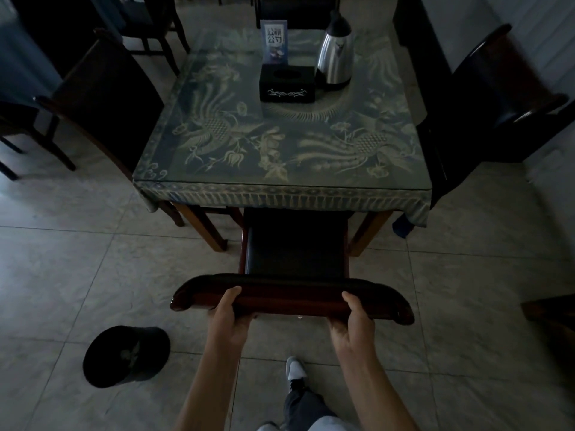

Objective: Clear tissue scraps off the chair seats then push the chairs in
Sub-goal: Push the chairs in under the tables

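Left hand grips the top rail of the near chair, thumb over the top, fingers curled under. Right hand grips the same rail further right, thumb on top, fingers wrapped beneath. Both forearms reach forward from the bottom edge.

Near chair faces the bench; front of its dark seat sits under the cloth fringe, rest of the seat still out in the open. No scrap visible on the part of the seat in view; light is dim.

Left chair stands at the bench's left side, back close to the edge. Right chair stands at the right side, angled. Far chair partly seen behind the bench.

On the bench, toward the far edge: black tissue box, card stand just behind it, steel kettle just right of the box.

Dark bin on the tiled floor, left of the left forearm. One shoe between the forearms.
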A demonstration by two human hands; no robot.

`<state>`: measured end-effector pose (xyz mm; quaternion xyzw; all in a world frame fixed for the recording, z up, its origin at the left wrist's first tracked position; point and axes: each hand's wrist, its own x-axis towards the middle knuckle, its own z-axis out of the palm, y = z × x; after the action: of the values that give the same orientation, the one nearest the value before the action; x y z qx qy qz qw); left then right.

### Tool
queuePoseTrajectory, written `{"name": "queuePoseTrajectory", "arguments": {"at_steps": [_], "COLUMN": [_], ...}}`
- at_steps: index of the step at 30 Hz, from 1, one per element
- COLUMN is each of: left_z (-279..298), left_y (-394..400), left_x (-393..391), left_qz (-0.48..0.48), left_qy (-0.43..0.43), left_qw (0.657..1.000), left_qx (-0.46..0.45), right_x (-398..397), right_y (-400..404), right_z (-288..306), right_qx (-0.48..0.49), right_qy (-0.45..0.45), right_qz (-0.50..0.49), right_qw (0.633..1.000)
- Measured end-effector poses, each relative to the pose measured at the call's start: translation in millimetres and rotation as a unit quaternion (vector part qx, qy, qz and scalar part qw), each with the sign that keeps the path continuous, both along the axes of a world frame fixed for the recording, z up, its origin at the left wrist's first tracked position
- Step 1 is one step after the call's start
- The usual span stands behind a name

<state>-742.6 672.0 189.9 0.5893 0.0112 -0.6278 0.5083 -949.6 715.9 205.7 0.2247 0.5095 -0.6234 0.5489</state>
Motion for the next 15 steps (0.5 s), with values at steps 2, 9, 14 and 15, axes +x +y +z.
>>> {"name": "queuePoseTrajectory", "arguments": {"at_steps": [2,9,14,15], "left_z": [0,0,-2,-2], "left_y": [-11,-51,-77,-82], "left_x": [-2,-5,-9,-9], "left_qz": [-0.003,-0.02,-0.019,-0.021], "left_qy": [0.003,-0.011,-0.011,-0.012], "left_qw": [1.0,1.0,1.0,1.0], "left_qx": [0.001,-0.003,-0.002,-0.006], "right_x": [-2,-6,-8,-8], "right_y": [-11,-52,-78,-82], "right_z": [-1,1,1,0], "right_qx": [-0.003,-0.009,-0.007,-0.008], "right_qy": [-0.001,0.0,0.008,0.008], "right_qz": [0.0,-0.009,-0.013,-0.013], "right_qw": [1.0,1.0,1.0,1.0]}}
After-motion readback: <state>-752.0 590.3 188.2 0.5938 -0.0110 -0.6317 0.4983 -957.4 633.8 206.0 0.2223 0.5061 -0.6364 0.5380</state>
